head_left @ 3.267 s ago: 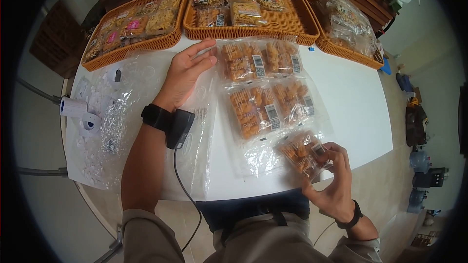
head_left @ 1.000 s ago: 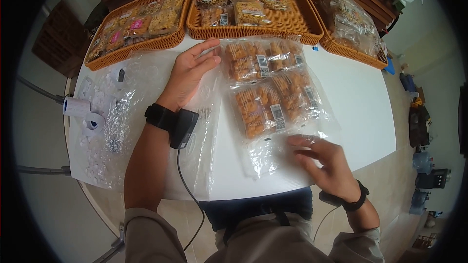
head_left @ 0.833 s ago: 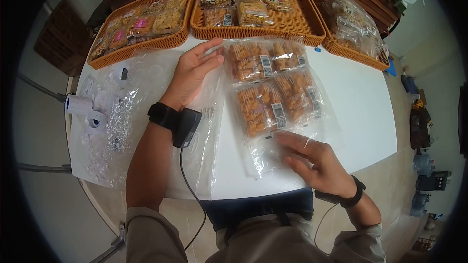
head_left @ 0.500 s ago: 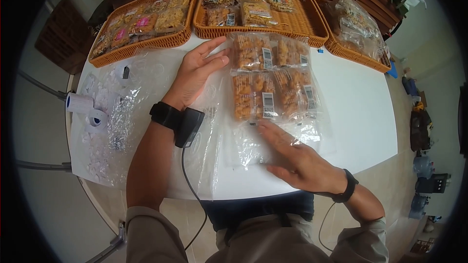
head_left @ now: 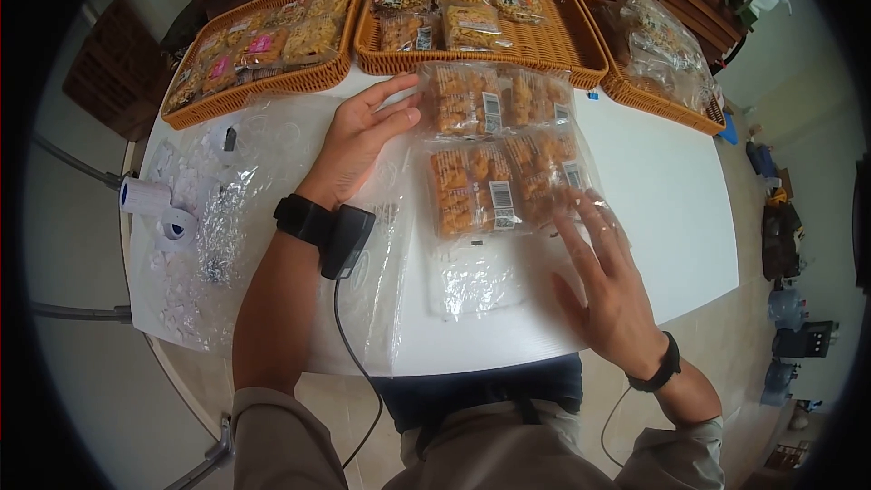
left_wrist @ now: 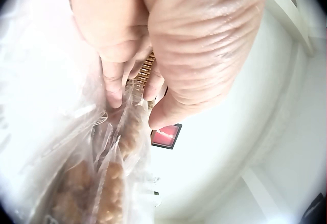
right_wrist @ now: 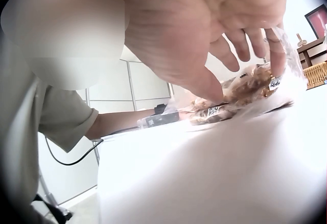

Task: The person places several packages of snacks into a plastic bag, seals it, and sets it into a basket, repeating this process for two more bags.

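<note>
A large clear plastic bag lies on the white table, with several packets of brown snack pieces in two rows, each with a barcode label. My left hand is at the bag's upper left edge, fingers stretched and relaxed. In the left wrist view, its fingertips are right at the clear film beside the snacks. My right hand has its fingers spread over the lower right corner of the packets. In the right wrist view, its fingers overlap the film, with the thumb close to the front packet.
Behind stand three wicker baskets: left and middle ones with snack packets, and a right one piled with bagged goods. At left lie more clear plastic film, label rolls and paper scraps.
The single packet in my right hand earlier is no longer there. That hand swept left along the packets' lower edge, then right to their corner. The bag shifted slightly; my left hand stayed put.
</note>
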Action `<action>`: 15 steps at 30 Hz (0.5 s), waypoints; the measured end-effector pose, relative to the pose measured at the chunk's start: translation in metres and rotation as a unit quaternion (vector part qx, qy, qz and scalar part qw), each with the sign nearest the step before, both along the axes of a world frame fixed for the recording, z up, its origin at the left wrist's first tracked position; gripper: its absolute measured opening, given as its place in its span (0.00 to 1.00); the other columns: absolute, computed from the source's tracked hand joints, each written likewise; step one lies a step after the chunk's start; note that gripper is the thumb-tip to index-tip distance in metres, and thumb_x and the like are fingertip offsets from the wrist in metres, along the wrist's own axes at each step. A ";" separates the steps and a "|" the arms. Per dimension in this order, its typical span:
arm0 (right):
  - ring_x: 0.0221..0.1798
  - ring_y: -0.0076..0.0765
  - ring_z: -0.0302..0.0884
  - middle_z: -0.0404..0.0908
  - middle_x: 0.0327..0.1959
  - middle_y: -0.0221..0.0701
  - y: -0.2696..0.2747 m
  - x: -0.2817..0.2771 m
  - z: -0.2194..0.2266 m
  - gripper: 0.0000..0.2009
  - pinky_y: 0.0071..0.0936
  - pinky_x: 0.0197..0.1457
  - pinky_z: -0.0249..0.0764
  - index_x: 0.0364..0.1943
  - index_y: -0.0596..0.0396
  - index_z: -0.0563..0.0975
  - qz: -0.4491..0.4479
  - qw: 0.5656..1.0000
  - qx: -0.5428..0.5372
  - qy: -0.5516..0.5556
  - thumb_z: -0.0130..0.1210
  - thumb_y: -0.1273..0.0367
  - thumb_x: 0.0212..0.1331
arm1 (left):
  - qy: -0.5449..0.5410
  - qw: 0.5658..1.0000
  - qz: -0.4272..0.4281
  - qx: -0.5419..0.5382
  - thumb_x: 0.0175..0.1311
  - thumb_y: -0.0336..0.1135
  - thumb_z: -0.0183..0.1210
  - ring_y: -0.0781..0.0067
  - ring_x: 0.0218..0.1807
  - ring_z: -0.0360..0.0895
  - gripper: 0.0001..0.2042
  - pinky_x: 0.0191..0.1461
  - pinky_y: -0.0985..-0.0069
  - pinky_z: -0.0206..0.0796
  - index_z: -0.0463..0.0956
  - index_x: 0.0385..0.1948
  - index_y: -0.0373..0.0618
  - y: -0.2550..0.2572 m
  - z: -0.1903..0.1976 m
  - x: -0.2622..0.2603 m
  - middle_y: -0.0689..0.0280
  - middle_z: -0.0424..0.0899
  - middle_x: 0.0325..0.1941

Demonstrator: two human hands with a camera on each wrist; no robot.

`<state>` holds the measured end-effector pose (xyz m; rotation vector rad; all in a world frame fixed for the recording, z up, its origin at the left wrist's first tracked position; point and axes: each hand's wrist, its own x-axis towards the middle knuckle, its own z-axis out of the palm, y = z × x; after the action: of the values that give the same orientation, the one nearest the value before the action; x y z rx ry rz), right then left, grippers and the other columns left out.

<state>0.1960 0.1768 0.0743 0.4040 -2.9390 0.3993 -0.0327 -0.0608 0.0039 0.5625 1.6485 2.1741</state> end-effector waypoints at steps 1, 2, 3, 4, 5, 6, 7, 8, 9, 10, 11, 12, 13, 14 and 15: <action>0.72 0.64 0.57 0.54 0.74 0.49 0.000 0.000 -0.002 0.40 0.49 0.72 0.65 0.71 0.54 0.61 -0.010 1.000 0.007 0.004 0.62 0.80 0.50 | 0.001 1.000 0.001 -0.003 0.66 0.26 0.60 0.59 0.72 0.65 0.26 0.75 0.68 0.57 0.65 0.66 0.33 0.000 0.001 0.000 0.53 0.68 0.70; 0.73 0.64 0.57 0.52 0.75 0.50 0.001 0.000 -0.005 0.40 0.49 0.73 0.65 0.71 0.53 0.60 -0.019 1.000 0.014 0.008 0.62 0.80 0.50 | 0.001 1.000 0.000 -0.003 0.66 0.26 0.60 0.59 0.72 0.65 0.26 0.75 0.68 0.57 0.65 0.66 0.33 0.000 0.001 0.001 0.53 0.68 0.70; 0.73 0.65 0.56 0.50 0.75 0.51 0.001 -0.001 -0.009 0.41 0.49 0.73 0.64 0.72 0.52 0.59 -0.028 0.999 0.021 0.012 0.63 0.80 0.49 | 0.000 1.000 0.000 -0.003 0.66 0.26 0.60 0.59 0.72 0.65 0.26 0.75 0.68 0.57 0.65 0.66 0.33 0.000 0.002 0.002 0.53 0.68 0.70; 0.73 0.64 0.57 0.51 0.75 0.50 0.000 -0.002 -0.011 0.42 0.50 0.72 0.65 0.73 0.50 0.58 -0.035 0.999 0.007 0.016 0.63 0.80 0.50 | -0.002 1.000 0.000 -0.004 0.66 0.26 0.60 0.59 0.72 0.65 0.26 0.75 0.69 0.57 0.65 0.66 0.33 0.000 0.002 0.002 0.52 0.68 0.70; 0.73 0.64 0.58 0.52 0.75 0.49 0.000 -0.004 -0.013 0.43 0.51 0.72 0.66 0.73 0.47 0.58 -0.041 0.999 -0.008 0.019 0.63 0.81 0.50 | -0.001 1.000 0.000 -0.004 0.66 0.26 0.60 0.59 0.72 0.65 0.26 0.74 0.69 0.57 0.65 0.66 0.33 0.000 0.002 0.002 0.53 0.68 0.70; 0.73 0.64 0.58 0.53 0.75 0.49 0.000 -0.006 -0.015 0.44 0.52 0.71 0.68 0.74 0.44 0.58 -0.048 0.998 -0.021 0.023 0.63 0.81 0.50 | 0.000 1.000 0.000 -0.005 0.66 0.26 0.60 0.59 0.72 0.65 0.26 0.74 0.69 0.57 0.65 0.66 0.33 0.000 0.001 0.001 0.53 0.68 0.70; 0.71 0.63 0.62 0.55 0.73 0.49 0.002 -0.008 -0.016 0.43 0.49 0.68 0.71 0.73 0.45 0.58 -0.048 0.998 -0.023 0.027 0.63 0.82 0.50 | 0.002 1.000 0.000 -0.005 0.66 0.25 0.60 0.59 0.72 0.65 0.26 0.74 0.69 0.57 0.65 0.66 0.33 0.000 0.001 0.001 0.53 0.68 0.70; 0.69 0.62 0.65 0.57 0.71 0.50 0.005 -0.010 -0.018 0.42 0.47 0.65 0.74 0.73 0.46 0.59 -0.047 0.998 -0.024 0.030 0.63 0.82 0.51 | 0.001 1.000 0.001 -0.004 0.66 0.25 0.60 0.59 0.72 0.65 0.26 0.74 0.69 0.58 0.65 0.66 0.33 0.001 0.002 0.001 0.53 0.68 0.70; 0.66 0.62 0.68 0.59 0.70 0.51 0.006 -0.012 -0.019 0.41 0.44 0.62 0.78 0.72 0.47 0.60 -0.046 0.998 -0.025 0.033 0.62 0.82 0.51 | -0.001 1.000 0.003 -0.003 0.66 0.25 0.60 0.59 0.72 0.65 0.26 0.74 0.69 0.58 0.65 0.66 0.33 0.001 0.003 0.003 0.53 0.68 0.70; 0.63 0.60 0.71 0.61 0.68 0.50 0.007 -0.013 -0.020 0.40 0.42 0.58 0.79 0.71 0.49 0.60 -0.049 0.998 -0.025 0.040 0.62 0.82 0.51 | -0.002 1.000 0.005 -0.003 0.66 0.25 0.60 0.59 0.72 0.65 0.26 0.74 0.69 0.58 0.65 0.66 0.33 0.001 0.004 0.003 0.53 0.69 0.70; 0.60 0.59 0.74 0.62 0.67 0.50 0.007 -0.013 -0.022 0.39 0.40 0.55 0.81 0.70 0.50 0.61 -0.052 0.997 -0.025 0.047 0.62 0.82 0.52 | -0.003 1.000 0.005 -0.003 0.66 0.25 0.60 0.59 0.72 0.66 0.26 0.74 0.69 0.58 0.65 0.66 0.33 0.001 0.004 0.003 0.53 0.69 0.70; 0.57 0.57 0.76 0.63 0.65 0.50 0.007 -0.014 -0.023 0.37 0.38 0.52 0.82 0.69 0.52 0.62 -0.054 0.997 -0.025 0.054 0.62 0.82 0.52 | -0.003 1.000 0.005 -0.003 0.66 0.25 0.60 0.59 0.72 0.66 0.26 0.74 0.69 0.58 0.65 0.66 0.33 0.001 0.004 0.003 0.53 0.69 0.69; 0.55 0.56 0.77 0.63 0.64 0.50 0.007 -0.014 -0.023 0.36 0.39 0.51 0.82 0.68 0.53 0.62 -0.058 0.997 -0.027 0.050 0.62 0.82 0.53 | -0.004 1.000 0.005 -0.003 0.66 0.25 0.60 0.60 0.72 0.66 0.26 0.74 0.69 0.58 0.65 0.66 0.33 0.001 0.004 0.003 0.53 0.69 0.69; 0.54 0.56 0.77 0.63 0.64 0.50 0.006 -0.013 -0.023 0.35 0.39 0.50 0.82 0.67 0.55 0.63 -0.062 0.997 -0.030 0.046 0.63 0.81 0.53 | -0.004 1.000 0.005 -0.002 0.66 0.25 0.60 0.60 0.72 0.66 0.26 0.74 0.69 0.58 0.65 0.66 0.33 0.000 0.003 0.002 0.54 0.69 0.69; 0.52 0.55 0.78 0.63 0.63 0.51 0.006 -0.013 -0.024 0.34 0.39 0.50 0.81 0.66 0.56 0.63 -0.067 0.996 -0.033 0.042 0.63 0.81 0.53 | -0.005 1.000 0.004 -0.001 0.66 0.25 0.60 0.60 0.72 0.66 0.26 0.74 0.69 0.58 0.66 0.66 0.33 0.000 0.003 0.002 0.54 0.69 0.69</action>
<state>0.1835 0.1826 0.0506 0.2096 -2.8415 0.4474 -0.0308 -0.0605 0.0066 0.5440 1.6507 2.1761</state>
